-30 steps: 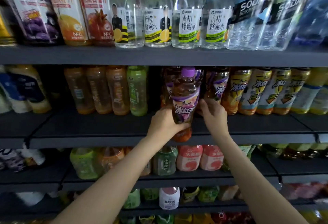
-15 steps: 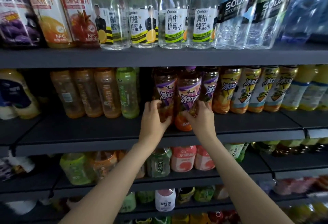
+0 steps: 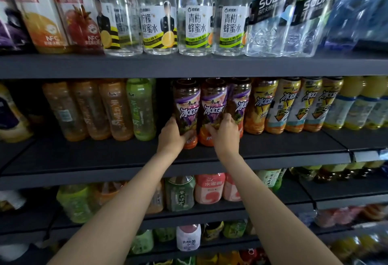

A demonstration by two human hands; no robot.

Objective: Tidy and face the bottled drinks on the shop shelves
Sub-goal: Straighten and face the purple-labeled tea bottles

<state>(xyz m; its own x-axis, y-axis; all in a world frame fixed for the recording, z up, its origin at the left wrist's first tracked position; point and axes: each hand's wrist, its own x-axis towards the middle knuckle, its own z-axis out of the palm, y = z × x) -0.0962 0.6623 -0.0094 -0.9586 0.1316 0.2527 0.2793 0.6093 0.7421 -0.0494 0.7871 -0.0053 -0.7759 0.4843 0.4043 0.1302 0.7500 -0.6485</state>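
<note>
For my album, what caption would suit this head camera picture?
Left hand and right hand each grip a purple-label tea bottle on the middle shelf, labels facing out.

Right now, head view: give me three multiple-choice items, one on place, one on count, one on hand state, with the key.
1. Where do the purple-label iced tea bottles stand?
A. top shelf
B. second shelf, left of the yellow-label tea bottles
C. bottom shelf

2. How many purple-label fronts show in that row?
A. one
B. three
C. six

3. What is the left hand doing?
A. hanging idle
B. resting flat on the shelf edge
C. gripping the leftmost purple-label bottle

Key: 1 B, the purple labels sit directly beside the yellow ones; 2 B, three labels side by side; 3 C, its fingers wrap the bottle's lower part, while the right hand holds the next one.
</note>
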